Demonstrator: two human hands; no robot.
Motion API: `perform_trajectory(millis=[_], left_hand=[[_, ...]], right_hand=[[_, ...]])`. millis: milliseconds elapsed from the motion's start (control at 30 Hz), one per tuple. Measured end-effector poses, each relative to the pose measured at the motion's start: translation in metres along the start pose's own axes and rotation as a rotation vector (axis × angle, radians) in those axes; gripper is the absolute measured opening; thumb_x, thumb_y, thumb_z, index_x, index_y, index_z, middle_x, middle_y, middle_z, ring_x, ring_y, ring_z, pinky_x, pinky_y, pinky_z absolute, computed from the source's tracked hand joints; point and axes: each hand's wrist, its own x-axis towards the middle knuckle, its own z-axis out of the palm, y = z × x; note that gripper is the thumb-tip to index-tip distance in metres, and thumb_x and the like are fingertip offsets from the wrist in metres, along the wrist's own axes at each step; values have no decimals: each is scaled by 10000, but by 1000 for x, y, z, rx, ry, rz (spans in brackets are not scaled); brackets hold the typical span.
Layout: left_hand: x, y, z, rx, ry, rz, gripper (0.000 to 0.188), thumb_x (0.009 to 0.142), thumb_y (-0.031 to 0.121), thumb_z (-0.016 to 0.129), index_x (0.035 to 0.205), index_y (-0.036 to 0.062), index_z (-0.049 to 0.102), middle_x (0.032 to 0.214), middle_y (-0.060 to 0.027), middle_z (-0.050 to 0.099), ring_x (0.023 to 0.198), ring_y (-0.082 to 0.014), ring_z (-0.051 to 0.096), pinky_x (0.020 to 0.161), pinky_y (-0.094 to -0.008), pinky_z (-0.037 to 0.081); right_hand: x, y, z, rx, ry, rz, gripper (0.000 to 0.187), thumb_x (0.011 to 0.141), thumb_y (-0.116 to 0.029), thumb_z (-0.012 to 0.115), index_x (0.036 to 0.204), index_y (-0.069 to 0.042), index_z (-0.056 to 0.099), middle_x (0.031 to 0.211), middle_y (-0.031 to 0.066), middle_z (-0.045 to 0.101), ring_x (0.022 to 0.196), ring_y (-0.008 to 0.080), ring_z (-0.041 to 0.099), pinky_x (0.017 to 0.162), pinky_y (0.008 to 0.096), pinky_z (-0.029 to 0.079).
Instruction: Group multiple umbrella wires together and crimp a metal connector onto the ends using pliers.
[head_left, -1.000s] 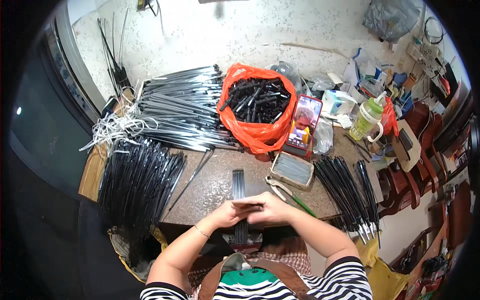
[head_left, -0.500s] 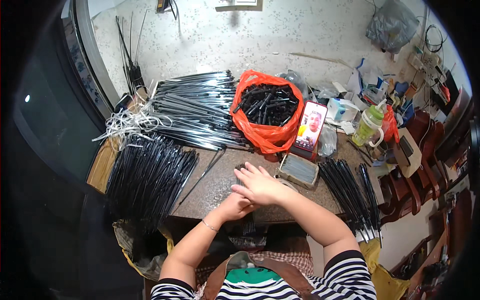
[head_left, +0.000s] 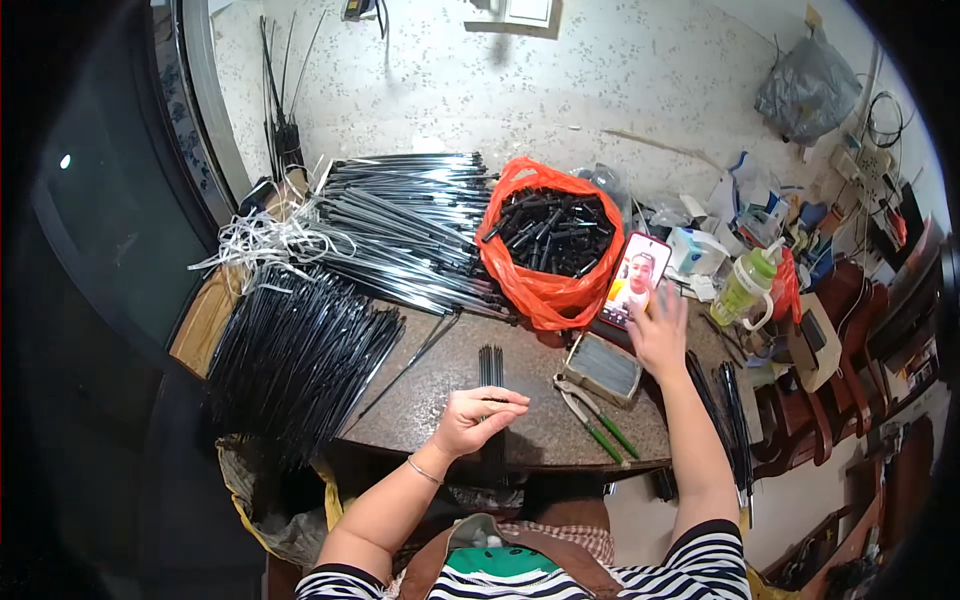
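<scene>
Left hand (head_left: 478, 418) closed on a small bunch of black rods (head_left: 490, 368) lying flat at the front middle of the surface (head_left: 430, 390). Right hand (head_left: 660, 335) spread open, fingers apart, over the surface just below the phone (head_left: 634, 280). Pliers (head_left: 592, 420) lie between the hands.
</scene>
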Motion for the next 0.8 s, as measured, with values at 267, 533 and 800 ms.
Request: perform_trajectory(millis=[267, 533, 800], left_hand=[[16, -14, 7, 26, -22, 0, 115, 647, -20, 515, 730, -3, 591, 785, -124, 570, 704, -186, 556, 628, -242, 437], [9, -8, 10, 2, 6, -18, 112, 652, -25, 510, 731, -9, 588, 786, -128, 569, 703, -185, 556, 629, -242, 437], [-3, -7, 9, 47, 10, -28, 113, 657, -13, 509, 735, -1, 590, 791, -116, 568, 712, -181, 551, 628, -237, 432]], right_hand=[[-3, -25, 3, 454, -297, 109, 129, 593, -139, 580, 649, -35, 531, 737, 91, 505, 745, 244, 469, 644, 313, 395], [-23, -24, 11, 394, -306, 2, 109, 580, -116, 583, 606, -23, 532, 678, 80, 466, 702, 238, 453, 636, 310, 398], [-35, -37, 9, 410, -253, -24, 83, 564, -92, 583, 607, -33, 543, 644, 73, 464, 681, 229, 442, 617, 299, 390]])
